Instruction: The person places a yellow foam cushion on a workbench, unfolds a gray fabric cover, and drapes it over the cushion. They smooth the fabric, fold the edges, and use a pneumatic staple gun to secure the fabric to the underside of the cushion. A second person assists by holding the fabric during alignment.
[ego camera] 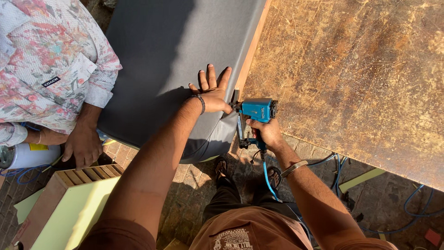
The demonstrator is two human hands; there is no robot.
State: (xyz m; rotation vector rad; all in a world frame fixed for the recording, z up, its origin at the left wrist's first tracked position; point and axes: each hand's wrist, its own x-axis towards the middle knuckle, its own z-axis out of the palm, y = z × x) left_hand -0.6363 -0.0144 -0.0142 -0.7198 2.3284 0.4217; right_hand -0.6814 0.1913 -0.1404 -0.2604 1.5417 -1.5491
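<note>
Head view shows the left hand (212, 91) lying flat with fingers spread on the dark grey smooth upholstery covering (171, 55), pressing it down near the wooden frame edge (252, 51); it grips nothing. The right hand (266, 132) is closed around the handle of the blue pneumatic staple gun (255, 115), whose nose points at the corner of the covering just beside the left thumb. A blue air hose (268, 178) hangs from the gun toward the brick floor (194, 185). The scratched brown wooden board (360, 74) lies to the right. Another person's hand (83, 143) rests at the left, apart from the work. To do this well, I think the covering must stay tight and without folds, the thumb kept away from the nose, and the gun held square to the frame.
</note>
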